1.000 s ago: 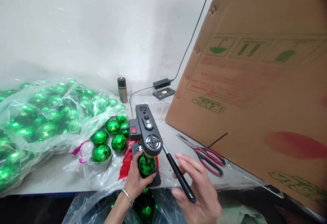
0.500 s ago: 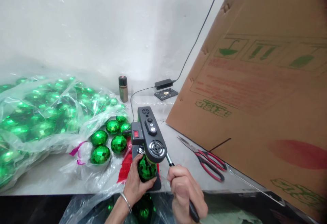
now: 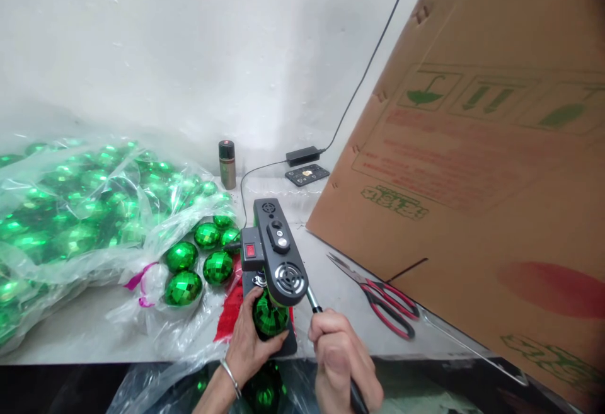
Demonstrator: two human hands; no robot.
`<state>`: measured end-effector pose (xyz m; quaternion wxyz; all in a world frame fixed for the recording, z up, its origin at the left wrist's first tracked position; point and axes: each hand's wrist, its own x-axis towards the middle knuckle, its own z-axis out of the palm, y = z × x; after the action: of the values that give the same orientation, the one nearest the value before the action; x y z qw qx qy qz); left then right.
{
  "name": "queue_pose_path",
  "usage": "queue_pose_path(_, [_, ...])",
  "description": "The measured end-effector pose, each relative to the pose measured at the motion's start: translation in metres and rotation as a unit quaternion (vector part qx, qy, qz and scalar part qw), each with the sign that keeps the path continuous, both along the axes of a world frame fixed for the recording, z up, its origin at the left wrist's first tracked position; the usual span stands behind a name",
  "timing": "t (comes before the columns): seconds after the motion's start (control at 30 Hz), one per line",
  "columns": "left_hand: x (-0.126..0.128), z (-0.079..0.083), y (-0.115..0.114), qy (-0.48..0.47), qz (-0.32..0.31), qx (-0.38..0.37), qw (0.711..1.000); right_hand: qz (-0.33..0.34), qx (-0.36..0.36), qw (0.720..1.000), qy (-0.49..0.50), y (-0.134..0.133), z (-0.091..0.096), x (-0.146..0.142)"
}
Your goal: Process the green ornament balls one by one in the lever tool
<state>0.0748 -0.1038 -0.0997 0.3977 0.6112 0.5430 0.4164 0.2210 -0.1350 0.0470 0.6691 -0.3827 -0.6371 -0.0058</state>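
Observation:
A shiny green faceted ball is gripped by my left hand, its fingers and thumb curled round the left and lower sides. The ball sits beneath the front end of a black bench machine with a red switch; its top is hidden by the machine. My right hand is closed around a black-handled metal rod. The rod's far end meets the machine's right side, and I cannot tell how it joins there. Red cloth lies partly under the machine.
Several loose green balls and a large clear plastic bag of them lie on the left. Red-and-black scissors rest on the right by a leaning cardboard box. Behind stand a small bottle, a phone and a power adapter.
Almost nothing differs. Both hands keep their grip on the ball and the rod, and the view has shifted very slightly.

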Motion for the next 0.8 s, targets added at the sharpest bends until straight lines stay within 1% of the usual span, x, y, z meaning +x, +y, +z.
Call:
queue_pose_path(0.13, [0.0,-0.004,0.0,0.005,0.005,-0.004,1.0,-0.012,-0.009,1.0,-0.01,-0.003,0.002,0.001])
queue_pose_path(0.33, [0.001,-0.009,-0.001,0.014,0.013,-0.001,1.0,-0.027,-0.012,0.999,-0.018,-0.005,-0.006,0.002])
queue_pose_path(0.53, [0.002,-0.008,0.0,0.01,0.011,-0.002,1.0,-0.02,-0.022,0.999,-0.02,-0.006,-0.012,0.005])
queue_pose_path(0.67, [0.003,-0.007,0.0,0.008,0.014,-0.006,1.0,-0.03,-0.014,0.999,-0.028,-0.006,-0.014,0.007])
queue_pose_path(0.8, [0.004,-0.005,0.001,0.001,0.017,-0.005,1.0,-0.023,-0.01,0.999,-0.022,-0.004,-0.016,0.006])
